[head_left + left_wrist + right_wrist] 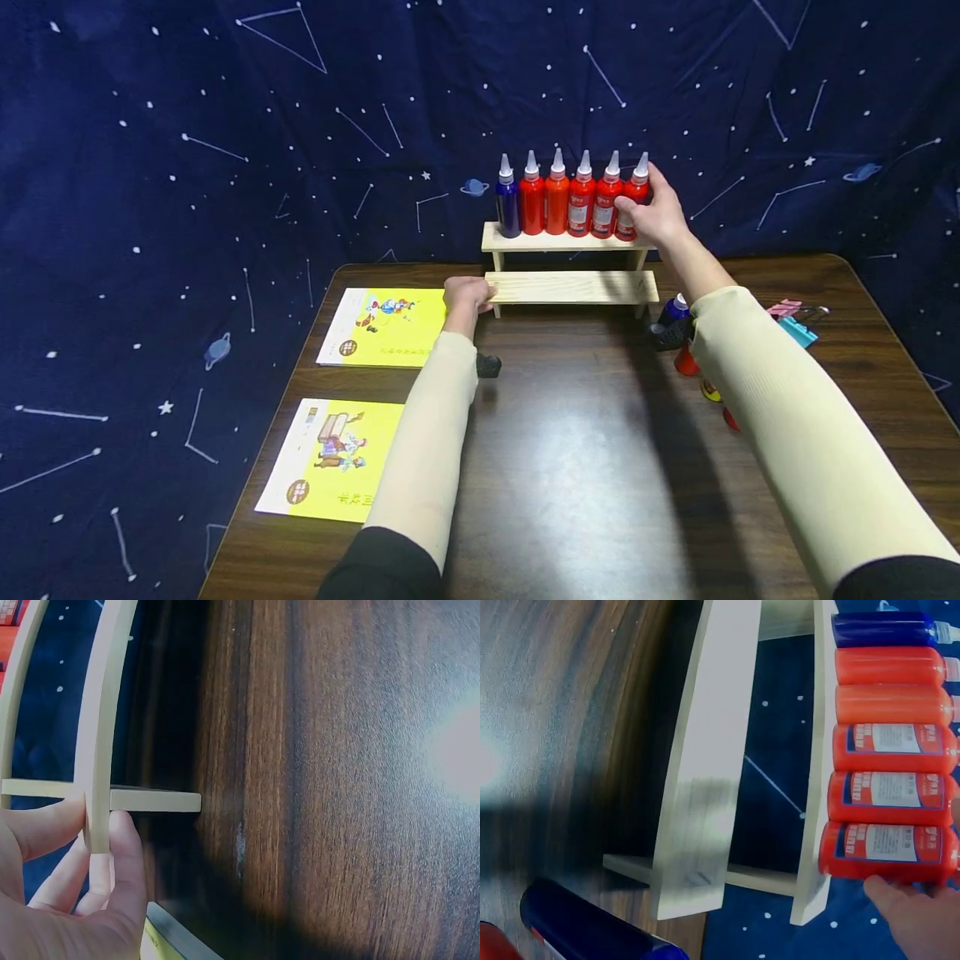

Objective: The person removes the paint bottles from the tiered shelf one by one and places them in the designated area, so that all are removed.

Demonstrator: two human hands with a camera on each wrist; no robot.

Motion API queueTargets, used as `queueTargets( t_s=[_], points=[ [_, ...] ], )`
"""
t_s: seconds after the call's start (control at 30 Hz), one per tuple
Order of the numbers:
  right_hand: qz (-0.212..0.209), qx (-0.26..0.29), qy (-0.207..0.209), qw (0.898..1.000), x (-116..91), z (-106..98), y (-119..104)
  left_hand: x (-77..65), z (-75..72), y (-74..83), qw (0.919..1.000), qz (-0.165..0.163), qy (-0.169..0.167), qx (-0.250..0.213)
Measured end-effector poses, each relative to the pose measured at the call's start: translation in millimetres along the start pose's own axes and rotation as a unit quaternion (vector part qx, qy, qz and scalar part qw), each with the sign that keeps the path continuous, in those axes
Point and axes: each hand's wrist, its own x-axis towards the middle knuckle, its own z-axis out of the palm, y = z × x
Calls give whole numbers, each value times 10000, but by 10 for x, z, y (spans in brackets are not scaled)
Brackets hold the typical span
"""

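A small two-tier wooden shelf (573, 287) stands at the back of the table. My left hand (465, 298) pinches the left end of its lower board, thumb (49, 825) on one face and fingers on the other. Along the upper board (558, 242) runs a row of upright squeeze bottles with pointed clear caps: a dark blue bottle (508, 204) at the left end, then several red and orange-red ones. At the right end my right hand (660, 212) holds the last red bottle (889, 851), which stands close beside its labelled neighbour (892, 798).
Two yellow-covered books (330, 454) lie at the left. Right of the shelf are another blue bottle (592, 922), a red bottle (686, 362) and pink and teal binder clips (798, 331), partly behind my right arm. A dark starry cloth (420, 100) hangs behind the table.
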Motion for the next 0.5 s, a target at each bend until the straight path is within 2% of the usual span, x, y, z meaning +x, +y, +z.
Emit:
queueTargets(
  t_s=[0.27,0.4,0.5],
  points=[
    [296,-446,688,9962,-44,34,69,-6,14,-5,9999,-55,58,-67],
    [275,-357,933,9946,-91,11,106,4,-4,-25,9998,-102,1,-189],
    [325,-31,1088,9935,-154,-22,91,15,-15,-40,9993,-136,-47,-345]
  ],
)
